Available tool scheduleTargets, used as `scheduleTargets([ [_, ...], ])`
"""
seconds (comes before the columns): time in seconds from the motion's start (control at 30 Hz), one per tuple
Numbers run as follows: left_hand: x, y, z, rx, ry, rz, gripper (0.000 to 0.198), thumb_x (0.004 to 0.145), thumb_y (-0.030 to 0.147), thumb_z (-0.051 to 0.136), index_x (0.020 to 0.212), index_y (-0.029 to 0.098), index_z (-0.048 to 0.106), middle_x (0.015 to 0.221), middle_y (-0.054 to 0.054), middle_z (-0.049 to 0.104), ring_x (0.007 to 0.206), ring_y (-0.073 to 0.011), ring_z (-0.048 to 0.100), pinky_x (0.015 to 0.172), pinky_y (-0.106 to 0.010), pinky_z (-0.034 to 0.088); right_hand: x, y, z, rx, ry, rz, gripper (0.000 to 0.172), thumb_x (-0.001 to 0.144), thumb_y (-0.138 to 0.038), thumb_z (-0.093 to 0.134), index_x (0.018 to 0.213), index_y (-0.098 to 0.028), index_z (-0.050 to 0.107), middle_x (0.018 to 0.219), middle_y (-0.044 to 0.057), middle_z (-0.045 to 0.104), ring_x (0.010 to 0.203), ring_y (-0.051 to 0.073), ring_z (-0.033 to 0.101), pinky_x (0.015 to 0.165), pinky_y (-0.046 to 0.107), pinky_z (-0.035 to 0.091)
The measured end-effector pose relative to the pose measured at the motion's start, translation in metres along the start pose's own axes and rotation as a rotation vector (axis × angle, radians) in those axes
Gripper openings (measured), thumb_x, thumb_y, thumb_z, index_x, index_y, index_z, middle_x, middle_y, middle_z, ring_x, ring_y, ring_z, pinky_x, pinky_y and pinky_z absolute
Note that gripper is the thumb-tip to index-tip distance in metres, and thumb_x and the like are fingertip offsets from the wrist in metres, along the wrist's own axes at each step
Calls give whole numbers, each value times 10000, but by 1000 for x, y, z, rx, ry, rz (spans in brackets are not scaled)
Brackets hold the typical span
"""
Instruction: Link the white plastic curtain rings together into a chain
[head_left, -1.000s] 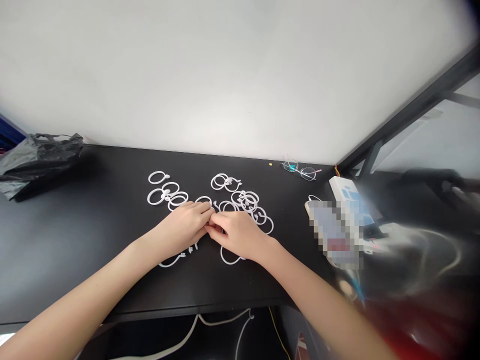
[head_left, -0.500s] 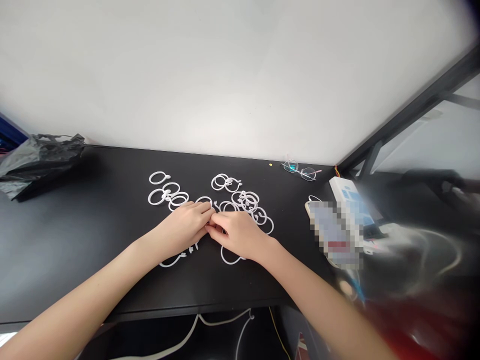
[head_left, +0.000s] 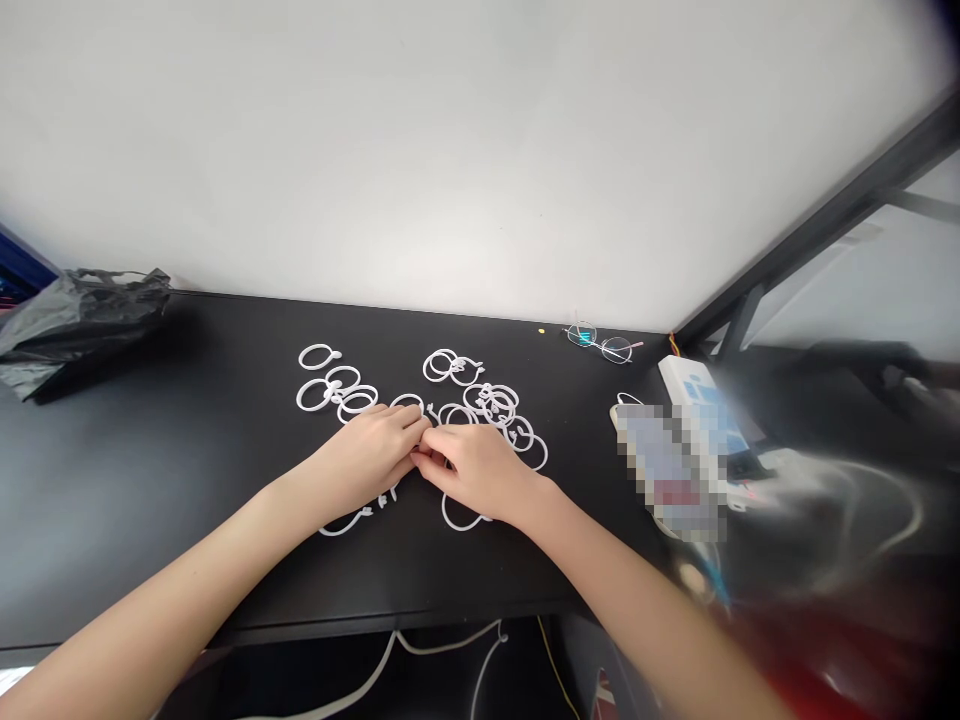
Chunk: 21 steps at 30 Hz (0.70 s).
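Note:
My left hand (head_left: 382,438) and my right hand (head_left: 476,462) meet over the middle of the desk, fingertips touching. Both are closed in a pinch, and whatever lies between the fingers is hidden behind them. Around them are several thin white open rings with small knobbed ends, which look like plastic curtain rings. One ring (head_left: 318,346) lies apart at the far left, beside a left cluster (head_left: 357,391). Beyond and right of my right hand is an overlapping cluster (head_left: 495,392). A ring (head_left: 450,516) shows partly under my right wrist, another (head_left: 341,530) under my left forearm.
A crumpled black plastic bag (head_left: 90,315) sits at the left. Eyeglasses (head_left: 600,342) lie by the wall, near a tiny yellow bit (head_left: 541,331). On the right are a blurred-out phone (head_left: 660,460) and a white power strip (head_left: 697,400). Cables (head_left: 382,660) hang below the desk's front edge.

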<state>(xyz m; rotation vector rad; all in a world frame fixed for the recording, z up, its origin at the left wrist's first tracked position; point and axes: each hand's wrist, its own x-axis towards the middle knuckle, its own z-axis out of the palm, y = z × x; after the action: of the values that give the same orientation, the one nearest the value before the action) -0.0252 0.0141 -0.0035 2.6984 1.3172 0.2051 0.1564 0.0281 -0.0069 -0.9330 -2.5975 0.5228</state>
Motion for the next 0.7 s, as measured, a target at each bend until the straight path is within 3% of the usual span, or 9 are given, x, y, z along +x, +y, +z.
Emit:
scheduleTargets([
  [0.7,0,0,-1,11,2,-1,177,883,58,428,781,159,532,812,-35,551,690,-166,534,673,-314,442,0,0,1,-1,1,4,229,933,-235,534,718,-162,560,682,-8,619,583,100,524,542,224,318],
])
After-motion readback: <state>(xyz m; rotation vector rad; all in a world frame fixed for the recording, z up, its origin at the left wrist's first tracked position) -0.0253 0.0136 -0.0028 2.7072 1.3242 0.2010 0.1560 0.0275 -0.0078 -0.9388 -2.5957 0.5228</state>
